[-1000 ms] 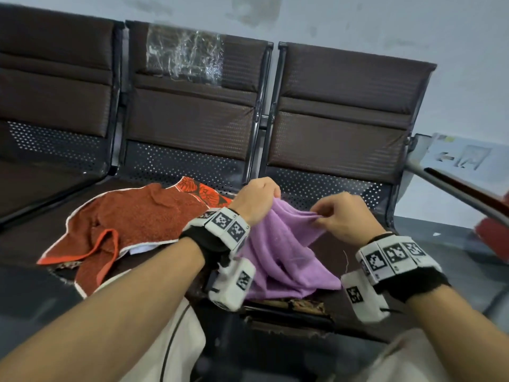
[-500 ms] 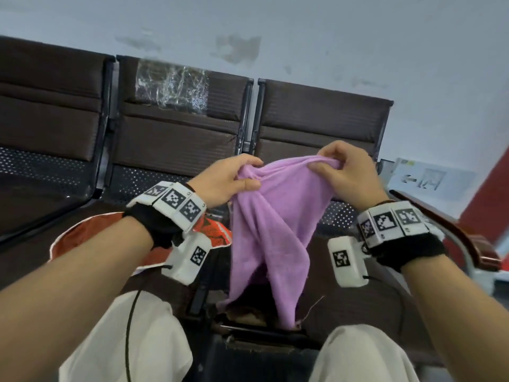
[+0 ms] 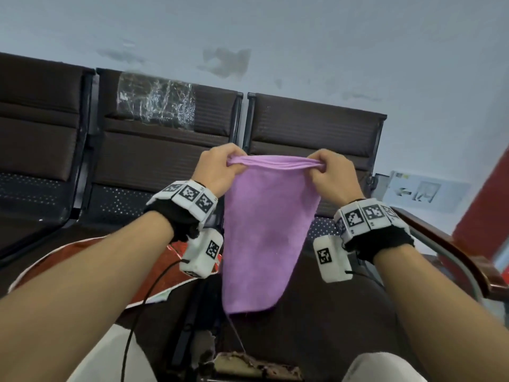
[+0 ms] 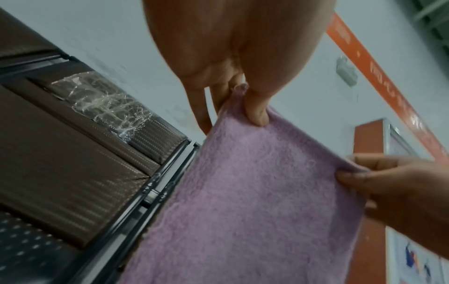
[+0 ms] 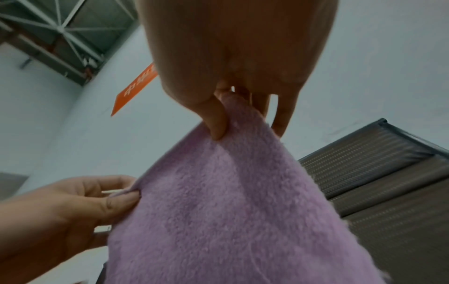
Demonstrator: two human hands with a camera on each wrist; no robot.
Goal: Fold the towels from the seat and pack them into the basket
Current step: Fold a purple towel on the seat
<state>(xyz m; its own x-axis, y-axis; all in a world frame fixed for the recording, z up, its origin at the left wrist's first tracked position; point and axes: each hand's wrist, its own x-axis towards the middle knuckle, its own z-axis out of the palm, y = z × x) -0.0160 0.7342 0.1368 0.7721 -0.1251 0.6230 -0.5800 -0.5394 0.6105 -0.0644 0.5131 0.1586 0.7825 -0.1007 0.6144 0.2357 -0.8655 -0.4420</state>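
Note:
A purple towel [image 3: 264, 232] hangs in the air in front of the brown seats, stretched between both hands along its top edge. My left hand [image 3: 223, 168] pinches the top left corner, thumb on the near face [image 4: 257, 113]. My right hand [image 3: 327, 172] pinches the top right corner [image 5: 218, 126]. The towel [image 4: 255, 201] narrows to a point at the bottom, above the seat front. A rust-red towel [image 3: 82, 260] lies spread on the middle seat, partly hidden by my left forearm. No basket is in view.
A row of brown padded seats [image 3: 308, 133] stands against a pale wall; the middle backrest carries a clear plastic patch [image 3: 155, 104]. A wooden armrest [image 3: 451, 249] curves at the right. The seat's torn front edge [image 3: 248, 365] lies between my knees.
Both hands lifted the purple towel off the seat and moved apart, pulling its top edge taut. The towel now hangs flat instead of bunched. The view tilted upward.

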